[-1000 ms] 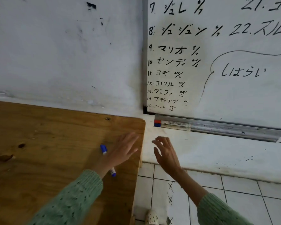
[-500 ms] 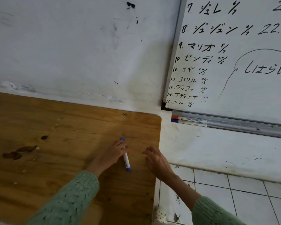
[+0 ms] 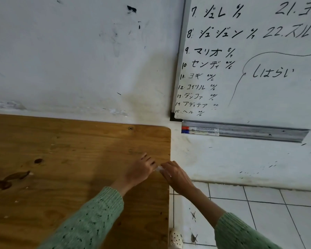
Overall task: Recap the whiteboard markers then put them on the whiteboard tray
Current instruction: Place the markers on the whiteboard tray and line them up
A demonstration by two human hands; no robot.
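Observation:
Over the right edge of the wooden table [image 3: 61, 159], my left hand [image 3: 139, 170] and my right hand [image 3: 174, 174] meet, both closed around one white marker [image 3: 158, 168]. Only a short white stretch of its barrel shows between the fingers; its cap and tip are hidden. On the wall to the right, the metal whiteboard tray [image 3: 258, 134] holds a red-capped marker [image 3: 199, 128] and a blue-capped marker [image 3: 199, 132] lying side by side at its left end.
The whiteboard [image 3: 250, 60] with black writing hangs above the tray. A white wall runs behind the table. Tiled floor [image 3: 258, 209] lies below right, with a spotted shoe [image 3: 175, 238] by the table's edge.
The blue-capped marker lay on the table under my left hand. My left hand picked it up, my right hand came in, and both hands now hold it together.

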